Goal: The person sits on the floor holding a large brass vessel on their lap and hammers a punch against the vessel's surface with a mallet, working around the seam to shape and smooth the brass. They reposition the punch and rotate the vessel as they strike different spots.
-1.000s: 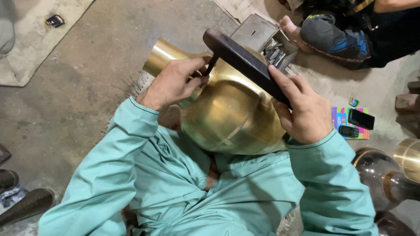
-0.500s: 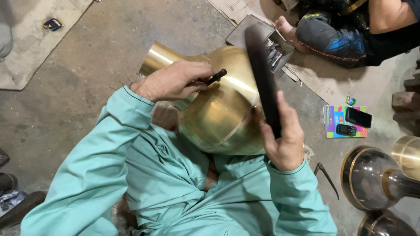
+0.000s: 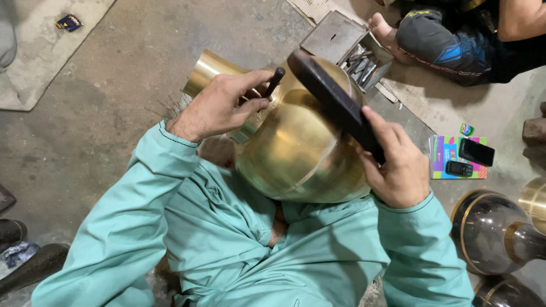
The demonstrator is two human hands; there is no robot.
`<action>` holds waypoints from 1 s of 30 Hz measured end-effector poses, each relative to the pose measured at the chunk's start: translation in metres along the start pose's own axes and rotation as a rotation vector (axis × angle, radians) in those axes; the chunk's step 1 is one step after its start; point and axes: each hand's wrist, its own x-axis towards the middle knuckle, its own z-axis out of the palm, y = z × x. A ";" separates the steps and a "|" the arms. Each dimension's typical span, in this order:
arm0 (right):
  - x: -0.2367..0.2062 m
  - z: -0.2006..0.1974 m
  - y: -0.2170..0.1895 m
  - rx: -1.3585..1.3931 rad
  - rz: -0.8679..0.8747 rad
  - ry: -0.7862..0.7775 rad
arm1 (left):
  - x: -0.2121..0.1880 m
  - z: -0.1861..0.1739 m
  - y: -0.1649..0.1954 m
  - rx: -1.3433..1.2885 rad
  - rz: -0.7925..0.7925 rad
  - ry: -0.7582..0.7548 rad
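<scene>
A large round brass vessel (image 3: 296, 148) lies on my lap, its flared neck (image 3: 206, 69) pointing away over the concrete floor. My left hand (image 3: 219, 105) grips a short dark metal punch (image 3: 274, 81) and holds its tip against the vessel's shoulder. My right hand (image 3: 398, 162) is closed around the lower end of a dark flat wooden mallet (image 3: 330, 99), which is raised at a slant over the vessel's belly. Both arms wear teal sleeves.
An open grey metal box (image 3: 341, 42) of punches sits beyond the vessel. A seated person's leg and bare foot (image 3: 392, 34) are at the top right. Two phones (image 3: 469, 159) lie on a colourful booklet. Dark and brass vessels (image 3: 495, 233) stand at the right edge.
The mallet in my right hand has swung from flat across the vessel to edge-on and now tilts over its belly. My left hand keeps the punch on the shoulder.
</scene>
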 end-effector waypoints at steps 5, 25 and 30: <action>0.015 -0.013 -0.006 0.128 -0.098 0.081 | 0.001 -0.001 0.001 0.094 0.153 0.062; 0.062 -0.043 -0.047 -0.136 -0.314 0.018 | -0.024 0.023 -0.020 -0.046 0.093 0.280; 0.076 -0.050 -0.071 -0.072 -0.526 0.038 | -0.043 0.060 -0.015 -0.213 -0.163 0.607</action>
